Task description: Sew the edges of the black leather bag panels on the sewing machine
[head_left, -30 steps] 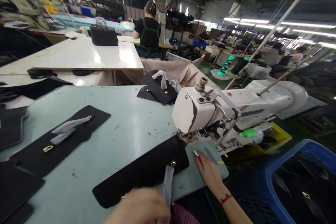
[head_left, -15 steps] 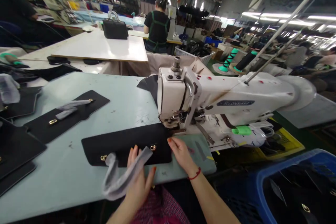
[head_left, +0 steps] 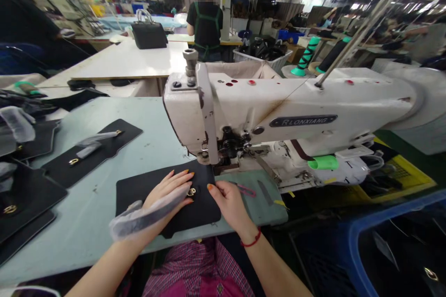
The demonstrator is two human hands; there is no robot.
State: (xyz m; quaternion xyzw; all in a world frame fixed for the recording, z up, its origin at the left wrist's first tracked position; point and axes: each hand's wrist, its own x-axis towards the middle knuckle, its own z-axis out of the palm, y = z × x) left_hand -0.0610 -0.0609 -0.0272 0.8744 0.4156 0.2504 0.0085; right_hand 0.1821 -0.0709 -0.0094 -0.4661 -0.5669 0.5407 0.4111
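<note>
A black leather-like bag panel (head_left: 205, 211) lies on the pale green table, its upper right edge under the sewing machine (head_left: 296, 102). My left hand (head_left: 163, 197) rests flat on the panel with fingers stretched out. Across the back of that hand drapes a bag handle (head_left: 149, 220) wrapped in whitish film, joined near a gold ring (head_left: 191, 191). At the panel's right edge, my right hand (head_left: 230, 202) pinches the border between thumb and curled fingers. The machine's head hides the needle area.
Another panel with a wrapped handle (head_left: 94, 148) lies to the left, beside stacked black panels (head_left: 28, 199). A blue basket (head_left: 355, 241) holds more pieces at lower right. Pink scissor-like loops (head_left: 247, 190) lie by the machine. Behind, a black handbag (head_left: 149, 35) stands near a person (head_left: 205, 23).
The panel has turned slightly at the machine. My left hand has slid further onto it, now flat with the wrapped handle over it. My right hand stays at the edge; the view has shifted.
</note>
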